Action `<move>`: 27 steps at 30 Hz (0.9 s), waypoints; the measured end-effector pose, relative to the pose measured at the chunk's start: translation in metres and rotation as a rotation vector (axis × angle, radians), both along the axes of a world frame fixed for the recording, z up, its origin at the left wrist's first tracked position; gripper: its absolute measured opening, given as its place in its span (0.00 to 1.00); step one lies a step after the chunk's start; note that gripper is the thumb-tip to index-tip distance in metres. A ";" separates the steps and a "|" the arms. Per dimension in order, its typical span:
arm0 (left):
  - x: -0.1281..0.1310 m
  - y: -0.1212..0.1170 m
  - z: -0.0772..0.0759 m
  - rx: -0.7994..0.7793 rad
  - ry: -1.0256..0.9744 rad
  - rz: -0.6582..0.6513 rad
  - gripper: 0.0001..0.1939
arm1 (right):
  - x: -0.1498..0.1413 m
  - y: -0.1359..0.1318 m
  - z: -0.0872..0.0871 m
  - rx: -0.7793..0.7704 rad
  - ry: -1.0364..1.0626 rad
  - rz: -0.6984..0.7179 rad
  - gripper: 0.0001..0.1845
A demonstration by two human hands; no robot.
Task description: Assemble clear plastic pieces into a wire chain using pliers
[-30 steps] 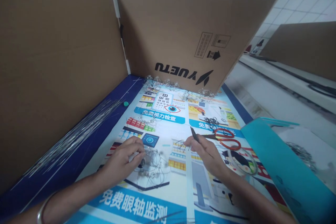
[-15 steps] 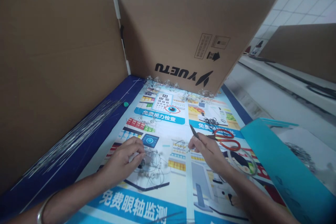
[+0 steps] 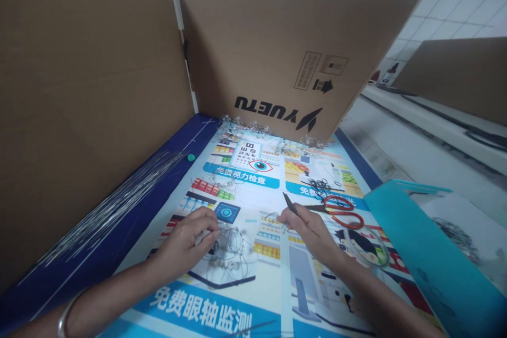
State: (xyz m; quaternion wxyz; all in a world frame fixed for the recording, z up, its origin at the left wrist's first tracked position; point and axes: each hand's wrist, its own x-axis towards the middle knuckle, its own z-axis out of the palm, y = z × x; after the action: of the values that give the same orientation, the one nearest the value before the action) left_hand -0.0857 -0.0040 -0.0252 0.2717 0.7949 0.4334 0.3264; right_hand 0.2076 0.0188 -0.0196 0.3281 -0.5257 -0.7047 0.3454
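Note:
My left hand [image 3: 192, 240] is closed, thumb and index tips together at a tangle of thin wire with clear beads [image 3: 232, 248]; what sits between the tips is partly hidden. In my right hand [image 3: 309, 229] is a slim dark pointed tool [image 3: 289, 203], possibly tweezers, its tip poking out up and to the left. Fine wire ends [image 3: 273, 219] show by those fingertips. Scissors with red handles [image 3: 344, 211] lie just behind the right hand. A clear round coil or ring [image 3: 382, 253] rests by the right forearm.
Cardboard panels stand on the left [image 3: 99, 63] and at the back [image 3: 253, 42]. Straight wires [image 3: 114, 203] lie along the left edge. Beaded wire pieces [image 3: 249, 127] line the back; black loops [image 3: 319, 185] lie nearer. A teal box [image 3: 420, 243] with coiled wire [image 3: 455, 237] stands right.
My right hand has shifted slightly left, and the dark tool's tip has moved left and up a little with it. My left hand stays at the beaded wire.

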 end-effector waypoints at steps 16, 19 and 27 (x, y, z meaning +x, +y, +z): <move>0.000 0.001 0.001 -0.002 -0.009 -0.002 0.09 | 0.004 0.000 0.011 -0.012 -0.030 0.041 0.18; 0.000 0.001 0.000 0.000 -0.019 -0.008 0.09 | 0.005 0.000 0.014 0.013 -0.031 -0.007 0.18; 0.000 0.000 0.000 -0.029 -0.011 -0.002 0.09 | 0.008 0.004 0.008 -0.005 -0.047 -0.045 0.19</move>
State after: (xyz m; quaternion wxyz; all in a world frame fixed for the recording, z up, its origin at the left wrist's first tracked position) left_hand -0.0857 -0.0041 -0.0253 0.2859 0.7893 0.4360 0.3243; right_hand 0.2151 0.0232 -0.0112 0.3179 -0.5501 -0.6994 0.3273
